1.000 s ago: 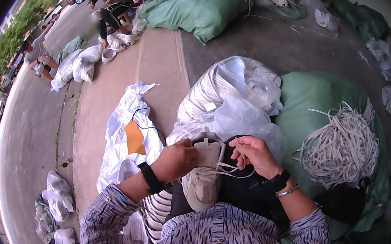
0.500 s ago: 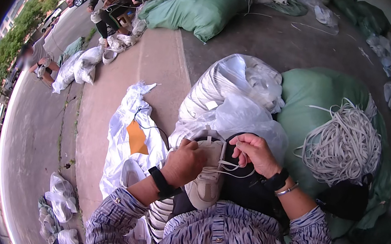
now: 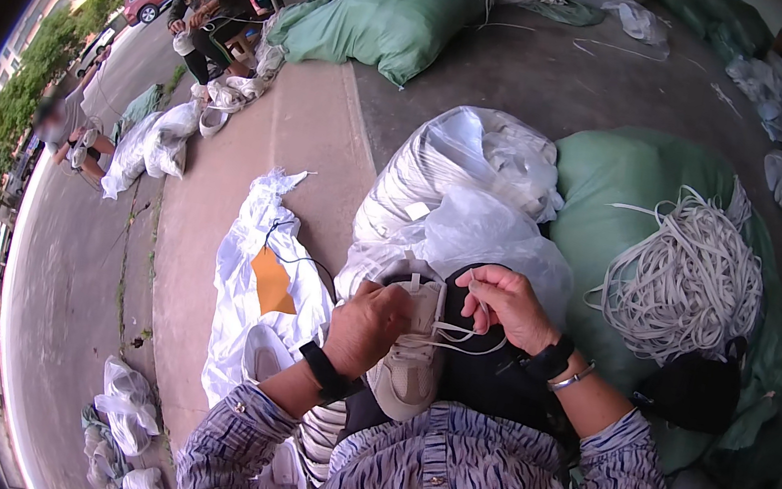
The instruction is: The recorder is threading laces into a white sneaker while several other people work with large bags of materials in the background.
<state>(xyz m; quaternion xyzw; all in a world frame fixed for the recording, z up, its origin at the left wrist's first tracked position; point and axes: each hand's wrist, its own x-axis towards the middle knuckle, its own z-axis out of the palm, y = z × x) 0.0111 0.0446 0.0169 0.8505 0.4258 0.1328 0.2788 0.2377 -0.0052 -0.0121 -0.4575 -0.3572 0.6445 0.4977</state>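
Observation:
A beige and white sneaker (image 3: 406, 380) rests on my lap, its toe toward me. My left hand (image 3: 366, 330) is closed at the left side of the sneaker's upper, its fingertips hidden behind the knuckles. To the right of the shoe, my right hand (image 3: 511, 309) is raised with thumb and forefinger pinched together on a thin white shoelace. The shoelace (image 3: 464, 336) runs from the eyelets and loops below that hand. Beside my left forearm, another white shoe (image 3: 268, 356) lies by a white plastic bag (image 3: 235, 307) with an orange piece (image 3: 272, 282) on it.
Ahead stands a large white sack (image 3: 420, 183) with clear plastic. To the right, a green sack (image 3: 611, 191) bears a heap of white laces (image 3: 689, 279). Another green sack (image 3: 382, 31) lies farther off. Two people (image 3: 214, 11) sit at the left among bagged shoes.
The view has shifted slightly. Both hands keep nearly the same place at the sneaker, and the lace loop barely moves. The seated person at the far left has moved their hands a little.

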